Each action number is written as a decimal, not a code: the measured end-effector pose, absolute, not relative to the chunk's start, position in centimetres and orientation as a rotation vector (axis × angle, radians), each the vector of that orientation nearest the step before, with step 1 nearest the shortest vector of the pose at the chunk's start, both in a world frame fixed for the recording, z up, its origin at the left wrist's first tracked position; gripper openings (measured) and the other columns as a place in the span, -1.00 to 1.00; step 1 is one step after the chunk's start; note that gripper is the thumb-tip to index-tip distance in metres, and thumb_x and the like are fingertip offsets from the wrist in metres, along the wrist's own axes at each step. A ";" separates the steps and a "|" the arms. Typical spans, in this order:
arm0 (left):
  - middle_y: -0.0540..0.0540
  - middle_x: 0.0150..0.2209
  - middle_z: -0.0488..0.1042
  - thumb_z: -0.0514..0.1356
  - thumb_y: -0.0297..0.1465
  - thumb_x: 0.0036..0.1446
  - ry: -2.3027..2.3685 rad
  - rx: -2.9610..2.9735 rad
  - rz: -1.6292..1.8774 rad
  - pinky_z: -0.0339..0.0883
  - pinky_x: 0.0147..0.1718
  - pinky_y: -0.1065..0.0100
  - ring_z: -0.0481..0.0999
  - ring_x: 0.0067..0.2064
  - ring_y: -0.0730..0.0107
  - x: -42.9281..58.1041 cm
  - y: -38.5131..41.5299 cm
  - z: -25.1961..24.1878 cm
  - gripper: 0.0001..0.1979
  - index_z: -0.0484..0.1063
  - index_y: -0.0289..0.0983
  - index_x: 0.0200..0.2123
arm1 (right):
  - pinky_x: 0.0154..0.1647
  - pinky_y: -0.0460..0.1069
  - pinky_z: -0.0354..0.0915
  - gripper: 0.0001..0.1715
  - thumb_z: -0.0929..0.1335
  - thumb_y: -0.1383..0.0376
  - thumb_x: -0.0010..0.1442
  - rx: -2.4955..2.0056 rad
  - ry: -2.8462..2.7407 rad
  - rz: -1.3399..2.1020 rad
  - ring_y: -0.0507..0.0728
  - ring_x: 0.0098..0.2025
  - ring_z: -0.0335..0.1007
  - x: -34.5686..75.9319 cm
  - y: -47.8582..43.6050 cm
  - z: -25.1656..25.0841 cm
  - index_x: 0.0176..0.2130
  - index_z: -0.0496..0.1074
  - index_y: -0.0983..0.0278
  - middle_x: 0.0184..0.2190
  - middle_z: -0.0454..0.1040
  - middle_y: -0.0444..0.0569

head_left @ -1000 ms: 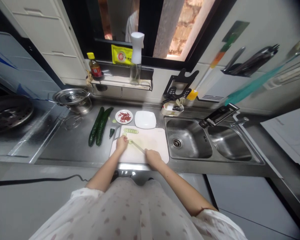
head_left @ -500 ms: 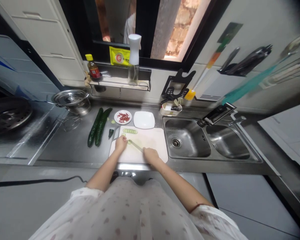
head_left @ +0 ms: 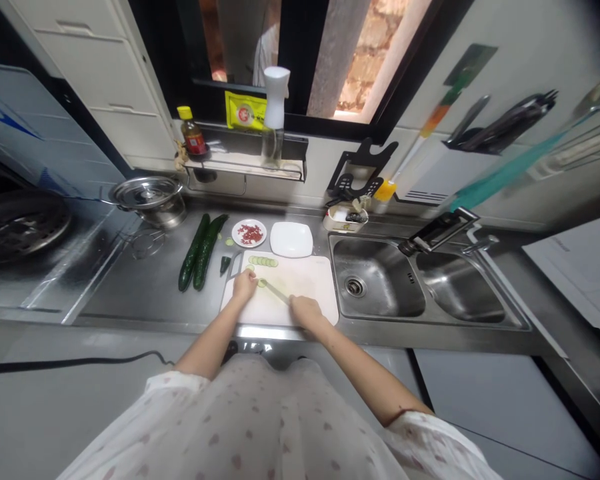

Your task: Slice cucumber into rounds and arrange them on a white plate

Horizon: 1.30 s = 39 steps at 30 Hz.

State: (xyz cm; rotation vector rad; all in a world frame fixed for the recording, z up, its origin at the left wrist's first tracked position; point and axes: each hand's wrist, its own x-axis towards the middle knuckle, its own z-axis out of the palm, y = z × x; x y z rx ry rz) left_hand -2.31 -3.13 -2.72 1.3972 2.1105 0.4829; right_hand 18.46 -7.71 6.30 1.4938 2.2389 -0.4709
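My right hand [head_left: 306, 312] is wrapped round the handle of a kitchen knife [head_left: 277, 292], its blade slanting up and left across a white cutting board [head_left: 325, 287]. At the blade's tip lies a pale green cucumber slice [head_left: 261, 283]. Left of that tip, my left hand [head_left: 245, 285] rests over the board with its fingers drawn together; whatever they hold is hidden. A row of overlapping cucumber slices [head_left: 263, 261] lies along the board's far side. Beside the board's handle, on the counter, is a dark green cucumber end [head_left: 225, 265].
Two whole cucumbers [head_left: 200, 253] lie left of the board. Behind it stand a small plate [head_left: 237, 235] with chopped red pieces and a white dish [head_left: 291, 240]. A double sink [head_left: 380, 280] adjoins on the right. A metal pot [head_left: 153, 200] sits at the back left.
The whole view has shifted slightly, so things appear a little further right. Both hands keep nearly the same places on the board, and the knife stays by the same slice.
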 end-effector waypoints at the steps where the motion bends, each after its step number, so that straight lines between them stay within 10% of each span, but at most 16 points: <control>1: -0.08 -0.34 0.54 0.20 -0.46 0.02 2.109 1.399 0.480 0.25 -0.28 0.41 0.51 -0.24 0.30 -2.3 -3.1 -2.8 -0.85 0.45 -0.26 -0.28 | -0.19 0.02 0.30 -0.66 0.15 0.45 0.26 1.493 2.237 -0.470 0.21 -0.11 0.48 18.4 -7.7 6.2 -0.06 0.39 0.36 -0.20 0.53 0.19; 39: -0.08 -0.32 0.54 0.19 -0.47 0.01 2.097 1.415 0.469 0.25 -0.25 0.41 0.51 -0.23 0.32 -2.5 -3.0 -2.9 -0.84 0.45 -0.28 -0.26 | -0.16 0.00 0.33 -0.63 0.16 0.46 0.25 1.483 2.203 -0.479 0.20 -0.07 0.47 17.8 -7.3 7.1 -0.04 0.41 0.37 -0.17 0.53 0.20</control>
